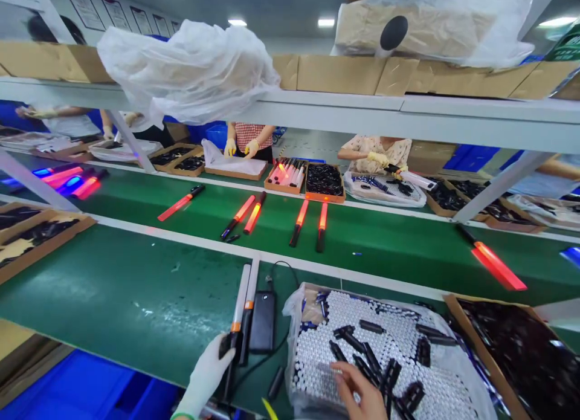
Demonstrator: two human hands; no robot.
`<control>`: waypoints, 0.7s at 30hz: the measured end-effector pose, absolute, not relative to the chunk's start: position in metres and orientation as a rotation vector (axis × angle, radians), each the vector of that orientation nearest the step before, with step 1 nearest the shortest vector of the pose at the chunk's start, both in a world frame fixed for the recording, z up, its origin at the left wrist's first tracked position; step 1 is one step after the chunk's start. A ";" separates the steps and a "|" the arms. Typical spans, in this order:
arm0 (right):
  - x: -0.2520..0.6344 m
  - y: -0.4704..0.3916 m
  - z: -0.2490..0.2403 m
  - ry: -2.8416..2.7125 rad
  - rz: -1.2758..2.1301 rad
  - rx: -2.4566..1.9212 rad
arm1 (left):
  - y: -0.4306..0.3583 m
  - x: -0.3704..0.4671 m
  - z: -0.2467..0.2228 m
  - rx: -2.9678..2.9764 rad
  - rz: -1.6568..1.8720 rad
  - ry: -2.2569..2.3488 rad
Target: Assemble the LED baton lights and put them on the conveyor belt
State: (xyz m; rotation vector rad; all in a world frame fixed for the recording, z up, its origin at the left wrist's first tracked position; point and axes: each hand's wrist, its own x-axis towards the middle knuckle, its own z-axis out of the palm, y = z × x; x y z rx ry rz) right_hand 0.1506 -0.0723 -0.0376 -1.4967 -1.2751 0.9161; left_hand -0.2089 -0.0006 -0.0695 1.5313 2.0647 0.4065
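My left hand (209, 368), in a white glove, is closed around the black handle of a light baton (240, 296) with a white tube and an orange ring. A second unlit baton (248, 317) lies right beside it. My bare right hand (360, 391) is over a plastic-lined tray (296, 308) of upright silver battery cells (348, 308). Its thumb and fingers are drawn together; what is between them, if anything, is too blurred to make out. Several black plastic parts (371, 353) lie loose on top of the cells, close to that hand.
A black power bank (263, 321) with a cable lies between batons and tray. At right stands a box of black parts (521, 341). Red-lit batons (321, 226) lie on the green conveyor (376, 239). Co-workers (254, 139) work across it, under a shelf beam (326, 115).
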 end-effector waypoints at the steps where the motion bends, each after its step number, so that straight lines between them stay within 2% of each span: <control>1: 0.149 -0.070 -0.032 -1.353 0.913 -1.462 | -0.004 -0.203 -0.073 1.519 0.431 2.063; 7: 0.141 -0.077 -0.027 -1.464 0.839 -1.433 | -0.014 -0.185 -0.075 1.448 0.502 2.120; 14: 0.129 -0.093 -0.048 -1.614 0.876 -1.456 | -0.017 -0.200 -0.044 1.361 0.674 2.223; 18: 0.122 -0.042 -0.038 -1.787 0.710 -1.594 | -0.015 -0.206 -0.038 1.372 0.823 2.207; 21: 0.110 0.020 -0.030 -1.858 0.669 -1.740 | -0.009 -0.213 -0.048 1.438 0.745 2.191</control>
